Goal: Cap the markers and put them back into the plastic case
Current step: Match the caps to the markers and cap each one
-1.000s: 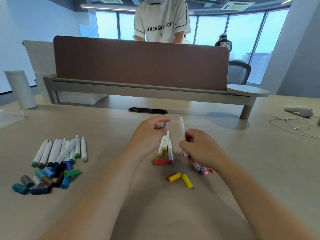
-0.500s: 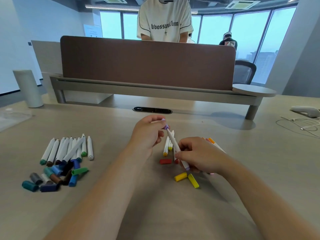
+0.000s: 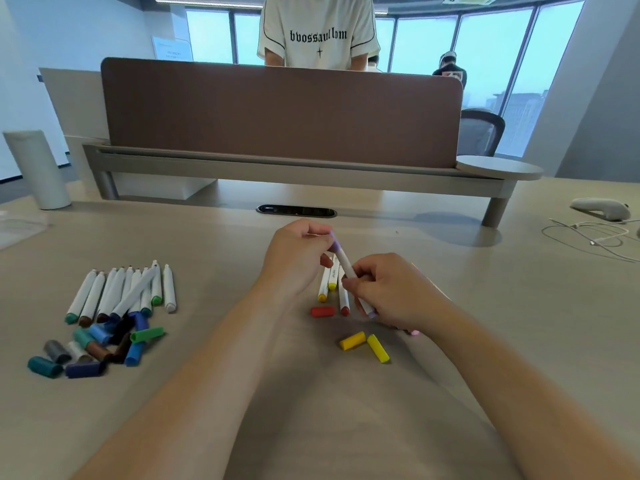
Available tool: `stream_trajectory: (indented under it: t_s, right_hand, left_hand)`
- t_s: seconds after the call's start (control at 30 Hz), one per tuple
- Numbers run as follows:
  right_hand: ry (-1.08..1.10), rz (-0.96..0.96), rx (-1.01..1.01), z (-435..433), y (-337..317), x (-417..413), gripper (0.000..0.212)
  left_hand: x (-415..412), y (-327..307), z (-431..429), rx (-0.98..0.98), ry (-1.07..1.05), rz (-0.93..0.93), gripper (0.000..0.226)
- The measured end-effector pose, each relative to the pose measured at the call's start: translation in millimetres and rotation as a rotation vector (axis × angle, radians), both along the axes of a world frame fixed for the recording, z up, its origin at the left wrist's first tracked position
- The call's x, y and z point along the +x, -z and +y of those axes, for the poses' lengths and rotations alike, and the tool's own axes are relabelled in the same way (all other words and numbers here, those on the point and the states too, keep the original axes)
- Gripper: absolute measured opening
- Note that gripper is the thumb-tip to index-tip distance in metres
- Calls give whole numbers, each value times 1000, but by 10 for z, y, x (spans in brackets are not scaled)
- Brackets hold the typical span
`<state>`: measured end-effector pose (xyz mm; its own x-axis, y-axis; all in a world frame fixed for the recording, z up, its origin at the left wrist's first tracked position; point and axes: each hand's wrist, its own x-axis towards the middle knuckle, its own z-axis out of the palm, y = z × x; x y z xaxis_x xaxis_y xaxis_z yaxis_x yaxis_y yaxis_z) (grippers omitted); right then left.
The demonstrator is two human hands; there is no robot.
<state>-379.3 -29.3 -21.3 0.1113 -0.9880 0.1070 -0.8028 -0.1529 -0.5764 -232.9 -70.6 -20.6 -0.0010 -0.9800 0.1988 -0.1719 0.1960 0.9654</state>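
Head view: a white marker (image 3: 347, 270) is held above the table (image 3: 311, 410), its long axis running from near-right to far-left and tilted up toward the far end. Its near, lilac end is seen just below the right hand (image 3: 391, 292), whose fingers are curled round the nearer half of the barrel. At the far end a purple cap (image 3: 335, 244) is pinched by the left hand (image 3: 294, 254); whether it is fully seated cannot be told.

On the beige table, two yellow caps (image 3: 352, 340) lie nearest, touching at one end. A red cap (image 3: 322, 311) lies just beyond them, beside three markers (image 3: 325, 285) lying below the held one, coloured ends pointing near. Well apart to the left, a pile of caps (image 3: 97, 348) is seen, with a row of markers (image 3: 121, 292) just behind it, axes running near to far. A clear case (image 3: 17, 230) lies at the far-left edge.

Farther off, a brown divider (image 3: 277, 112) stands on a grey shelf, with a white cylinder (image 3: 36, 168) to its left and a cable (image 3: 588, 233) at far right. Behind the divider a person (image 3: 318, 32) and windows (image 3: 485, 46) are seen.
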Motion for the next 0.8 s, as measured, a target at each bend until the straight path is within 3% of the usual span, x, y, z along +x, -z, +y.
stream_trajectory:
  t_s: [0.07,0.13,0.3,0.57,0.73,0.8]
  right_hand:
    - [42,-19,-24,-56,-9,-12,8]
    - [118,4,-29,-93,-3,-45,11]
    - [284,312,47,-139,73,-137,19]
    - [322,371,77,-157,136,-101,32]
    - [308,384,46,-186,150,-35,39]
    - [251,367,-51,-184,150,23,27]
  left_hand:
    - [1,-3,-3,9,14,-98,27]
    - [2,1,-14,16,-23,-216,35]
    - [44,-13,-18,-24,-39,-448,11]
    - [80,-36,-13,-21,-46,-529,17]
    - [185,-61,-22,8,44,-733,9]
    - [201,-72,-17,36,109,-815,8]
